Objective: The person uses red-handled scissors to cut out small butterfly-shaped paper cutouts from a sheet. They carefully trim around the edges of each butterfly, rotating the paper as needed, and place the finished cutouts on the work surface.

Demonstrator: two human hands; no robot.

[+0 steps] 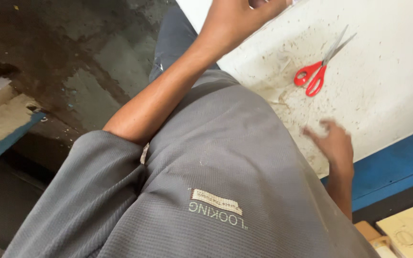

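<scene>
The bench [388,95] has a white top that is dirty with brown specks and smears, and a blue edge runs along its lower side. Beside it the floor [72,57] is dark, stained concrete with wet-looking patches. The person's grey shirt [206,191] fills the lower middle of the view.

The left hand [237,21] is at the top edge of the picture, over the near corner of the bench; its fingers are partly cut off by the frame, so I cannot tell if they are apart or together. The right hand [335,143] is blurred over the bench edge, with its fingers [328,125] loosely spread and holding nothing.

The red-handled scissors [321,64] lie flat on the bench, beyond the right fingers and apart from them, blades almost shut.

At the lower right corner stand pale cardboard boxes [407,234]; their contents are not visible.
</scene>
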